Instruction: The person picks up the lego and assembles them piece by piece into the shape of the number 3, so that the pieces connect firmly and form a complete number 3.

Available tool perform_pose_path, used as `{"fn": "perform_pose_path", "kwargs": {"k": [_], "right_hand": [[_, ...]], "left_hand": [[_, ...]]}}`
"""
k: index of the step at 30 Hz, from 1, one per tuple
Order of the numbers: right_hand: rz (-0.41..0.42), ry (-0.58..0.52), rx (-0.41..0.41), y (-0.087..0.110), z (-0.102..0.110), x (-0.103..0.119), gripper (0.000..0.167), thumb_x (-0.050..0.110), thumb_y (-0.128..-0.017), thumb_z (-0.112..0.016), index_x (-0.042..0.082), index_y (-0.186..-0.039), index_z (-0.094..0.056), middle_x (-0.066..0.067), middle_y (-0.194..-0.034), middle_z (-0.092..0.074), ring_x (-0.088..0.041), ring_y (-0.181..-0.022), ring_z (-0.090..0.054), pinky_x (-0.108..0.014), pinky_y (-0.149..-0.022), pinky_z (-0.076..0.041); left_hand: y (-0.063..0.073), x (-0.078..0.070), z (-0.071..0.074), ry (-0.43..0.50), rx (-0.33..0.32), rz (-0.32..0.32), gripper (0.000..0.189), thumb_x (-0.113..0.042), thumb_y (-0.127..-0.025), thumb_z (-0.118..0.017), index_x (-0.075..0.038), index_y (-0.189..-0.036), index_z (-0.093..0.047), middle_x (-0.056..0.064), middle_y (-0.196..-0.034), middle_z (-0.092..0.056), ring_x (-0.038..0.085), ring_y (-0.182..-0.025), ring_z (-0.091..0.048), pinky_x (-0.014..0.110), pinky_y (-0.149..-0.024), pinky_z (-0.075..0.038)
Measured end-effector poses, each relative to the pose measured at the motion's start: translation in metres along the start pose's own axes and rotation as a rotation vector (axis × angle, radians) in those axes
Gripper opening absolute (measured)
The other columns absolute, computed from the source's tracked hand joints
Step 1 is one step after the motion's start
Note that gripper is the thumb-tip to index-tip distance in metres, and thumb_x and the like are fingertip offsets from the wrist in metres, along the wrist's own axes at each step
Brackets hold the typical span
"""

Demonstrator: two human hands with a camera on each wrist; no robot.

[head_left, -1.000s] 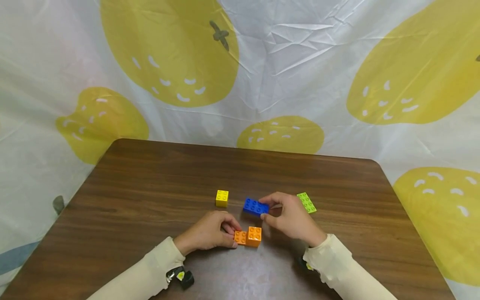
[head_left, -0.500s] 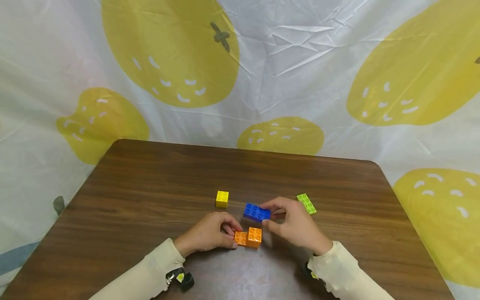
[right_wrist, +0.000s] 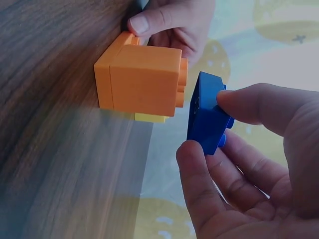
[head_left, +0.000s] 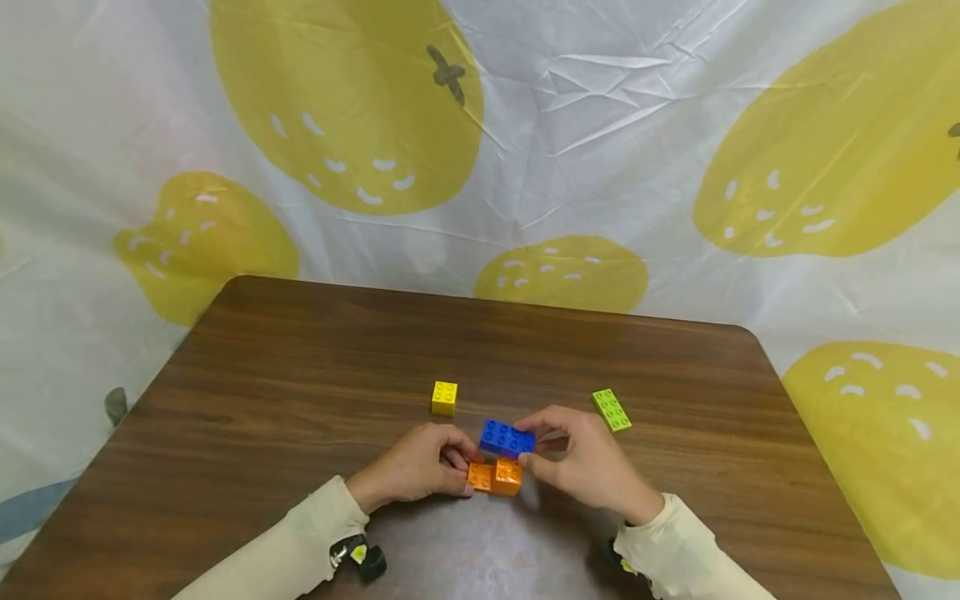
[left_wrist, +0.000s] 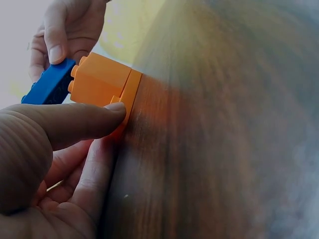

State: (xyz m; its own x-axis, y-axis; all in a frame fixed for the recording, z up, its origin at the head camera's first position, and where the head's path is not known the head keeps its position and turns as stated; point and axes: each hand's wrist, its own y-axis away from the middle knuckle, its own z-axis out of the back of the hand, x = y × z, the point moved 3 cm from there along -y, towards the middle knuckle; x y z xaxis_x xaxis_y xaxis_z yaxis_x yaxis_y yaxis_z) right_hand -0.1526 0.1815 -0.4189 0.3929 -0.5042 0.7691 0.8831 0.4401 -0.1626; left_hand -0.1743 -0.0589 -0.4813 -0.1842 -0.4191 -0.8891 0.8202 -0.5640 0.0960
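Here, a blue brick (head_left: 506, 437) is pinched at one end by the right grip (head_left: 581, 467) and held just above, apart from, the studs of an orange block (head_left: 507, 479). The flat orange piece (head_left: 479, 477) under that block is pinched by the left grip (head_left: 420, 467). On the tabletop (head_left: 337, 350), a yellow block (head_left: 444, 400) is seen beyond the left grip, a green brick (head_left: 612, 409) beyond the right.
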Motion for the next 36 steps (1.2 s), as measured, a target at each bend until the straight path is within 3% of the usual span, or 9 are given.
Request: {"fn": "perform_pose_path", "kwargs": {"k": [6, 19, 36], "right_hand": [[0.023, -0.007, 0.018, 0.001, -0.003, 0.002, 0.033, 0.004, -0.085, -0.085, 0.009, -0.116, -0.076, -0.007, -0.112, -0.077, -0.016, -0.093, -0.077, -0.032, -0.083, -0.065], [0.041, -0.051, 0.063, 0.005, -0.006, 0.001, 0.035, 0.004, -0.086, -0.085, 0.008, -0.119, -0.076, -0.008, -0.115, -0.076, -0.018, -0.096, -0.077, -0.025, -0.084, -0.064], [0.020, -0.081, 0.077, 0.012, -0.010, 0.000, 0.033, 0.004, -0.087, -0.085, 0.009, -0.118, -0.076, -0.007, -0.114, -0.076, -0.020, -0.100, -0.077, -0.024, -0.085, -0.063]], "left_hand": [[0.001, -0.001, 0.001, 0.029, -0.002, 0.005, 0.038, -0.013, -0.077, -0.095, -0.006, -0.108, -0.075, 0.001, -0.092, -0.074, 0.012, -0.086, -0.068, 0.023, -0.073, -0.057], [-0.002, 0.001, 0.000, 0.000, -0.005, -0.010, 0.040, -0.012, -0.075, -0.095, -0.006, -0.109, -0.075, 0.000, -0.092, -0.075, 0.011, -0.087, -0.069, 0.023, -0.076, -0.057], [0.002, 0.000, 0.000, 0.081, -0.007, 0.018, 0.039, -0.018, -0.077, -0.094, -0.010, -0.111, -0.075, 0.000, -0.098, -0.074, 0.014, -0.091, -0.068, 0.024, -0.078, -0.056]]}}
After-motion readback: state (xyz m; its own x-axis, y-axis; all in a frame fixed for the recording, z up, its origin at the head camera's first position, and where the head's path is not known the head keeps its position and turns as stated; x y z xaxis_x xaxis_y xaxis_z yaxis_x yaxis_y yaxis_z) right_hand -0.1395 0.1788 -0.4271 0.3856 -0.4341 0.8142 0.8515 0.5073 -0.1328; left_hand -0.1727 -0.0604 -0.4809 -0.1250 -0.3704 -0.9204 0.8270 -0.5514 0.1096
